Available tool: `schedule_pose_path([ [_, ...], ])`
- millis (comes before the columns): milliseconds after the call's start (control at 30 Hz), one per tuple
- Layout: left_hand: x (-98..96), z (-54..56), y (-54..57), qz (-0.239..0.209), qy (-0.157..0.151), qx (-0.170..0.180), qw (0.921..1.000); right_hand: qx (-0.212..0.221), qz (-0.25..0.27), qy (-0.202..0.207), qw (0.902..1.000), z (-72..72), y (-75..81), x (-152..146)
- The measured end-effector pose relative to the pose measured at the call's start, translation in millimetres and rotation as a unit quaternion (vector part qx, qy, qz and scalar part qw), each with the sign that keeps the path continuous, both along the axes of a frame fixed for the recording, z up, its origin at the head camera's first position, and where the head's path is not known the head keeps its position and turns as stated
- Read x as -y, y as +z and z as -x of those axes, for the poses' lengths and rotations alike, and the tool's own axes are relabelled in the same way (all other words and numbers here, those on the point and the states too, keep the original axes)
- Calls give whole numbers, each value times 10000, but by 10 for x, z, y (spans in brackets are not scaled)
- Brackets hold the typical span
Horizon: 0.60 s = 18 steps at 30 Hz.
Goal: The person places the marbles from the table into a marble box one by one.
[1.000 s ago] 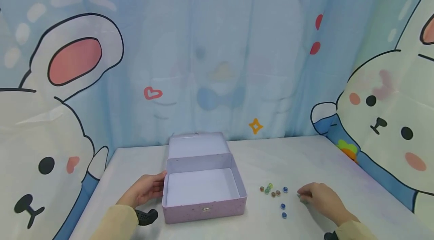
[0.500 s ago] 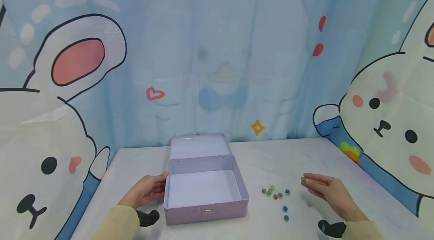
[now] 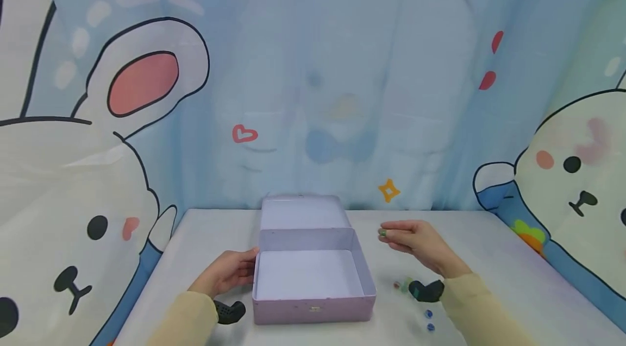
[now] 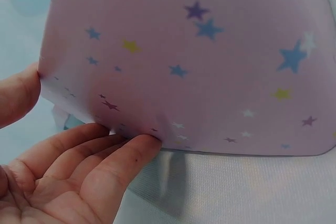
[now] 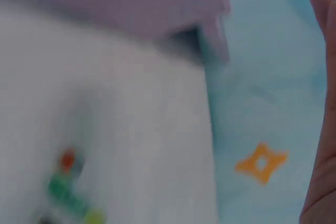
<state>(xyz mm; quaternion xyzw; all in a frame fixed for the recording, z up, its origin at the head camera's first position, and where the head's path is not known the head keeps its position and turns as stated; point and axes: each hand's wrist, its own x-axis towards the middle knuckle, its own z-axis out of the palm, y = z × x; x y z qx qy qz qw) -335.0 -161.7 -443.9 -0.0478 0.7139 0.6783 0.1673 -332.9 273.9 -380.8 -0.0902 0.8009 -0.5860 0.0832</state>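
Observation:
An oblong purple box [image 3: 315,310] stands on the table with its lid [image 3: 304,213] laid back, and its interior shows bare. My left hand [image 3: 230,271] holds the box's left side. In the left wrist view the fingers [image 4: 102,174] touch the star-printed wall [image 4: 210,77] and the thumb [image 4: 18,95] meets its edge. Raised to the right of the box, my right hand [image 3: 418,243] pinches a green marble [image 3: 382,232] between thumb and fingertips. Two blue marbles [image 3: 430,327] lie on the table, below a small group of marbles [image 3: 396,284] partly hidden by the wrist camera.
White cloth covers the table [image 3: 235,221], which ends at a blue curtain [image 3: 342,63] printed with rabbits. Dark wrist cameras sit below both hands [image 3: 230,312]. Blurred coloured marbles [image 5: 65,195] show in the right wrist view.
My right hand has lifted the green marble from the table and carried it left and away from me, towards the box. The left hand keeps its place on the box. The head view has shifted.

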Motion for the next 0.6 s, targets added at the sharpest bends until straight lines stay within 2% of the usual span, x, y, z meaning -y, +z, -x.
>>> schedule_pose_path([
  [100, -19, 20, 1, -60, -4, 23, 10000, -272, -760, 543, 9953, 152, 137, 435],
  [167, -23, 30, 7, -101, 19, 56, 9999, -521, -1449, 901, 9840, 238, 193, 724],
  [300, -20, 43, 20, -140, 94, 152, 9997, -774, -2946, 1220, 9446, 343, 216, 1277],
  [400, -17, 47, 13, -150, 95, 178, 9997, -820, -3909, 1282, 9078, 362, 149, 1625],
  [500, -8, 56, -12, -175, 22, 172, 9997, -891, -4537, 1368, 8761, 354, 45, 1902],
  [600, 7, 59, -19, -217, -38, 139, 9997, -961, -4861, 1468, 8561, 360, -55, 2096],
])
